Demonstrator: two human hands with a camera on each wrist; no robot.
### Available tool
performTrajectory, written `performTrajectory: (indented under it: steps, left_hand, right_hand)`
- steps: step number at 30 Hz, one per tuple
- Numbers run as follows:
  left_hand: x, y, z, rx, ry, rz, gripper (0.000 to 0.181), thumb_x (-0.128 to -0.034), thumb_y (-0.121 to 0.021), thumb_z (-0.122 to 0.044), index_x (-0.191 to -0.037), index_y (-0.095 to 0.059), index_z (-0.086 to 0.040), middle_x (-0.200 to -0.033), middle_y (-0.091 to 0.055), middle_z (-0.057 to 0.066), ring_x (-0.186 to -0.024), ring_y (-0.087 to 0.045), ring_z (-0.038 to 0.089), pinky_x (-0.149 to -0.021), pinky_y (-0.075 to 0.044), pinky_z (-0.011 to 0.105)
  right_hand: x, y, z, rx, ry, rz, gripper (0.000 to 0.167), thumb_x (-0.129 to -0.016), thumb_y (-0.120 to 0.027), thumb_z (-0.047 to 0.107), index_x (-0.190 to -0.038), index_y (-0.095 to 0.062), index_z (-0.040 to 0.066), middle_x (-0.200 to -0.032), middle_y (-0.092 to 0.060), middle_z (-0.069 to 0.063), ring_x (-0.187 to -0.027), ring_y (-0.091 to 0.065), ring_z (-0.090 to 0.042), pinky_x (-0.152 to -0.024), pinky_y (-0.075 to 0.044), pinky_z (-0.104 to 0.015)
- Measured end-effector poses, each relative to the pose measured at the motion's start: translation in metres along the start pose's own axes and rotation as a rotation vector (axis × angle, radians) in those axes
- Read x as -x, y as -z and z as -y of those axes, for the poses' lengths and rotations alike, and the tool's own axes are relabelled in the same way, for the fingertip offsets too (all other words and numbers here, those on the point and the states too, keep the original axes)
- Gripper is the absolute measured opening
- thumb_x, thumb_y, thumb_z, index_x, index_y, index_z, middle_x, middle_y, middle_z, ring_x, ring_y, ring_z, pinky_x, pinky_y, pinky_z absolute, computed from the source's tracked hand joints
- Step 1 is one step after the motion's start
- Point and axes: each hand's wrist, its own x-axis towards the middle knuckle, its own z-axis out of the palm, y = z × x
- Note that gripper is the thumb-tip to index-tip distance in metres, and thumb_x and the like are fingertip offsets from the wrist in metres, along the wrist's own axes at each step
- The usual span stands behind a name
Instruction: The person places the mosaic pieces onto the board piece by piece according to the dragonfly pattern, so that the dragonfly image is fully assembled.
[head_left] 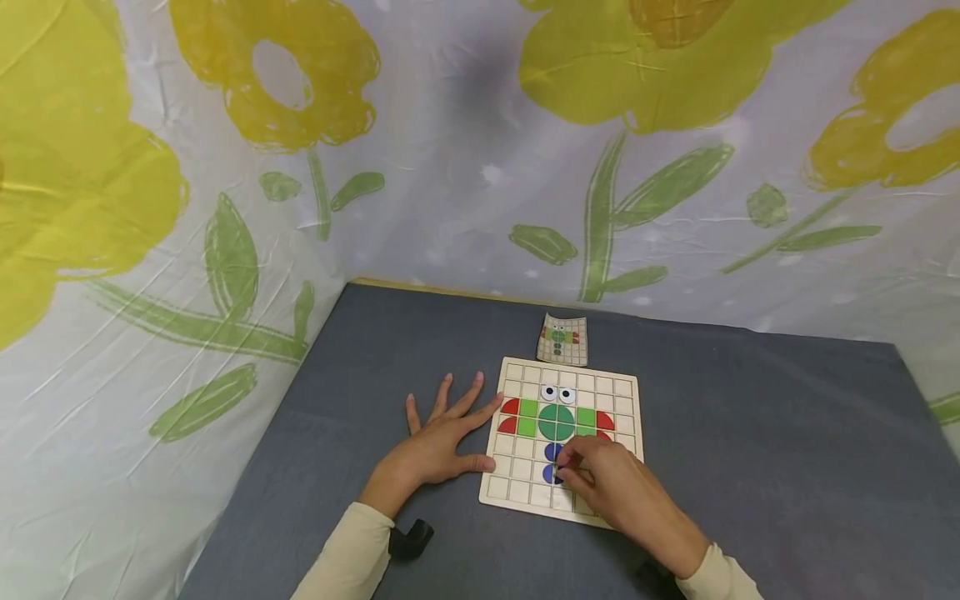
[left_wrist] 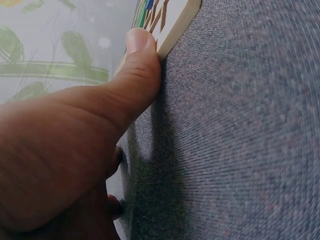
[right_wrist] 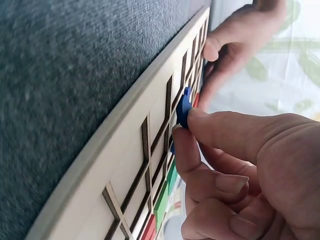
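A square wooden grid board (head_left: 517, 488) lies on the table with coloured tiles in its cells: a green circle (head_left: 556, 422), light green squares (head_left: 528, 408), red rounded tiles (head_left: 509, 406), eye tiles (head_left: 549, 392) and blue tiles (head_left: 549, 472). My right hand (head_left: 626, 490) is over the lower middle of the board. In the right wrist view, its thumb and index finger pinch a small blue tile (right_wrist: 182, 112) at the board's surface. My left hand (head_left: 432, 448) is spread at the board's left side, its thumb (left_wrist: 142, 50) touching the edge.
Behind the board lies a small pattern card (head_left: 572, 352) with a similar coloured figure. The dark grey table (head_left: 765, 450) is backed by a cloth with yellow flowers (head_left: 480, 183). A black wrist strap (head_left: 410, 540) sits by the left sleeve.
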Motion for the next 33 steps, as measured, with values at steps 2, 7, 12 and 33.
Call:
performTrajectory:
  steps: [2, 7, 12, 33]
  left_hand:
    - [0.0004, -0.0003, 0.0000, -0.005, 0.000, 0.002, 0.096, -0.0851, -0.080, -0.060, -0.167, -0.034, -0.037, -0.178, -0.010, 0.001, -0.162, 0.009, 0.045, -0.111, 0.011, 0.086]
    - [0.0000, 0.0011, 0.0003, -0.003, 0.000, 0.008, 0.096, -0.0854, -0.079, -0.060, -0.167, -0.033, -0.037, -0.178, -0.009, 0.000, -0.162, 0.010, 0.044, -0.110, 0.012, 0.086]
    - [-0.0006, 0.0014, 0.0005, 0.001, 0.005, 0.018, 0.096, -0.0857, -0.078, -0.062, -0.167, -0.032, -0.039, -0.178, -0.007, -0.002, -0.162, 0.011, 0.043, -0.110, 0.013, 0.086]
    - [0.0005, 0.0018, 0.0011, -0.028, 0.008, 0.025, 0.096, -0.0866, -0.075, -0.065, -0.167, -0.029, -0.040, -0.179, -0.007, -0.002, -0.162, 0.010, 0.044, -0.111, 0.011, 0.086]
  right_hand:
    - [0.0006, -0.0009, 0.0004, 0.004, 0.004, -0.003, 0.018, -0.088, -0.088, 0.014, -0.089, -0.073, 0.023, -0.085, -0.067, 0.017, -0.073, -0.053, 0.001, -0.067, -0.048, -0.023]
    - [0.0014, -0.0021, 0.0005, 0.013, 0.001, -0.006, 0.017, -0.088, -0.089, 0.015, -0.088, -0.073, 0.023, -0.084, -0.067, 0.017, -0.074, -0.054, 0.003, -0.067, -0.050, -0.024]
    - [0.0018, -0.0022, 0.0009, 0.013, -0.002, -0.014, 0.018, -0.087, -0.089, 0.015, -0.087, -0.073, 0.024, -0.083, -0.068, 0.017, -0.074, -0.055, 0.004, -0.067, -0.050, -0.024]
    - [0.0036, -0.0055, 0.0061, 0.039, -0.060, -0.034, 0.019, -0.083, -0.092, 0.015, -0.084, -0.076, 0.023, -0.080, -0.067, 0.017, -0.069, -0.052, 0.001, -0.064, -0.049, -0.026]
